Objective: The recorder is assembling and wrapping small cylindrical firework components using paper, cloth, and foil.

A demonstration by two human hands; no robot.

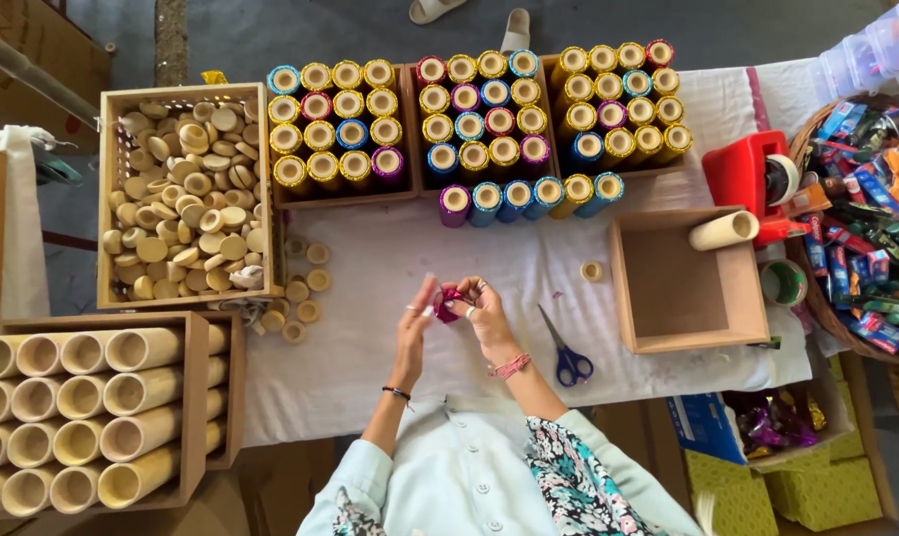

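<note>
Hands meet over the white-covered desk [390, 258], just left of and above the blue-handled scissors [566, 349]. Your left hand [416, 316] and right hand [481, 310] are both closed narrowly, fingertips pinching one small magenta glitter piece [447, 303] between them. Whether it is a short tube or a loose strip cannot be told at this size.

Step in hand, as a judgement: you appear to be fitting or wrapping the glitter covering by fingertip. Further turning would call for a steady pinch from one hand while the other works the edge.

Counts, placed from the scissors:
- Far above, three wooden trays of glitter-wrapped tubes: the left tray [342, 124], middle tray [481, 114] and right tray [623, 104] hold about sixteen each.
- Six more wrapped tubes [529, 197] lie in a row on the cloth, directly above.
- One open wooden box [688, 283] sits to the right, with one plain cream tube [724, 230] on its far rim.
- One loose disc [592, 270] lies just above right.
- Far left, one crate of wooden discs [186, 199] is too full to count, with roughly nine spilled discs [295, 298] beside it.
- At lower left, a box of large cream tubes [82, 417] shows some seventeen open ends.
</note>
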